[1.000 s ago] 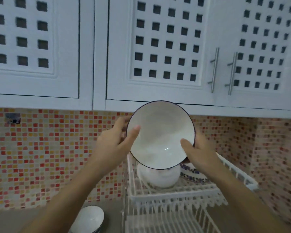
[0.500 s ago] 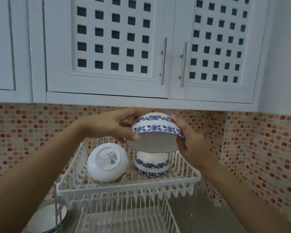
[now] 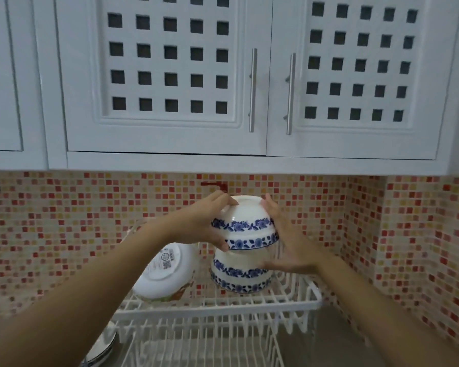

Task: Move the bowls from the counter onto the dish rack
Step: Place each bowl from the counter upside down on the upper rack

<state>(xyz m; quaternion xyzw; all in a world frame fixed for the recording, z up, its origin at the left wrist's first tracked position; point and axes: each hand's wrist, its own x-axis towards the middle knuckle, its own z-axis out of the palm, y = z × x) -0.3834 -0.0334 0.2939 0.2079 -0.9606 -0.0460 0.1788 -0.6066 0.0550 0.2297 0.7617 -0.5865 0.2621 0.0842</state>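
**Upturned bowl held over its twin on the rack**

Both forearms reach in from the lower corners; the left hand (image 3: 208, 225) cups the 9 o'clock side of an inverted blue-patterned bowl (image 3: 245, 226), thumb under the rim and fingers over the foot; the right hand (image 3: 289, 242) presses flat against the 3 o'clock side, fingers spread and only lightly curled, so the bowl is clasped between the two palms; it sits directly above a second upturned blue-patterned bowl (image 3: 240, 274) on the upper tier of the dish rack (image 3: 217, 311), whether touching it I cannot tell; at 9 o'clock of that pair a plain white bowl (image 3: 167, 274) leans tilted, base outward with a printed label; another bowl (image 3: 101, 348) rests on the grey worktop (image 3: 337, 337) at 7 o'clock of the rack.

Behind runs a mosaic backsplash (image 3: 90, 221) of small red, orange and cream tiles; above hang white cabinets (image 3: 167, 75) with square cut-out grids and slim metal bar handles; the rack is white coated wire; the bowls are glossy ceramic.
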